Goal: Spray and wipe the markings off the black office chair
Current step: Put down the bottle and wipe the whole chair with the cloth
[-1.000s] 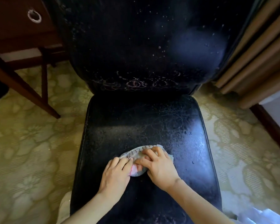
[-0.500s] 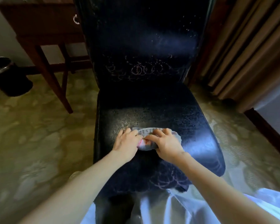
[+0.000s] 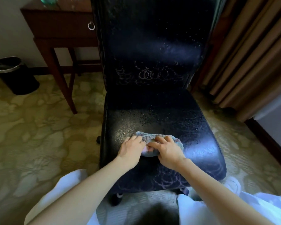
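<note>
The black office chair point(image 3: 152, 114) fills the middle of the view, its seat and backrest speckled with spray droplets. Pale swirly markings point(image 3: 149, 74) run across the bottom of the backrest, and more markings point(image 3: 167, 180) curl over the seat's front edge. A bunched grey cloth point(image 3: 148, 138) lies on the seat's middle. My left hand point(image 3: 131, 149) presses on its left part and my right hand point(image 3: 168, 149) on its right part, fingers curled into the fabric.
A dark wooden side table point(image 3: 60, 34) with a ring-pull drawer stands left of the backrest. A black waste bin point(image 3: 13, 75) sits at the far left wall. Brown curtains point(image 3: 250, 51) hang on the right. Patterned carpet surrounds the chair.
The view has pulled back and up, showing more of the chair, my arms and white clothing. Both hands stay on the cloth at the seat's middle.
</note>
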{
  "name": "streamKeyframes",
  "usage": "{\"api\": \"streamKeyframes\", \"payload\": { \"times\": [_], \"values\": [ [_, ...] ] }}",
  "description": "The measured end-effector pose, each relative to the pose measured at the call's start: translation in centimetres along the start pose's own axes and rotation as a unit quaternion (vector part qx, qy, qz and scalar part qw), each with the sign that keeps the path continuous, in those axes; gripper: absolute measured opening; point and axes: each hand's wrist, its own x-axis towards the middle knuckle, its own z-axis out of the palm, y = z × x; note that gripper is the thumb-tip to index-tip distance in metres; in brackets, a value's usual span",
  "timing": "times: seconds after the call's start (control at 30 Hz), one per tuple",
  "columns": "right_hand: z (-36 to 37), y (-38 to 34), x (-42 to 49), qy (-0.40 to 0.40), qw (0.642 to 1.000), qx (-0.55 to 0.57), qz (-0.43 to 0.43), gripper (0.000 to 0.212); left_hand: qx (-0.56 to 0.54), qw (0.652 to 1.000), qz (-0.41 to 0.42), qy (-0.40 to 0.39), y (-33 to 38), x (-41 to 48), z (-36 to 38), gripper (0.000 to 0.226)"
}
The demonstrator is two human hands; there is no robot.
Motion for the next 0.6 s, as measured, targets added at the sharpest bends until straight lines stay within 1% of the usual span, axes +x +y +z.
{"api": "streamKeyframes", "payload": {
  "times": [0.17,0.27,0.37,0.43,0.6],
  "values": [
    [-0.1,1.2,0.6,0.066,0.996,-0.003,-0.053,0.056,-0.011,1.000,0.007,0.020,-0.9,-0.1,0.1,0.051],
    [0.5,1.5,2.6,0.104,0.993,-0.014,-0.058,0.060,-0.030,0.999,0.009,0.042,-2.4,0.9,-0.2,0.054],
    [0.5,1.5,5.8,0.143,0.987,-0.024,-0.065,0.058,-0.033,0.998,-0.007,0.049,-4.6,2.8,-0.2,0.056],
    [0.3,1.5,8.8,0.154,0.986,-0.029,-0.063,0.057,-0.026,0.998,-0.021,0.057,-6.4,4.6,-0.3,0.057],
    [-0.6,1.5,17.3,0.148,0.987,-0.005,-0.071,0.052,-0.013,0.995,-0.054,0.081,-11.6,10.3,-1.0,0.052]
  ]
}}
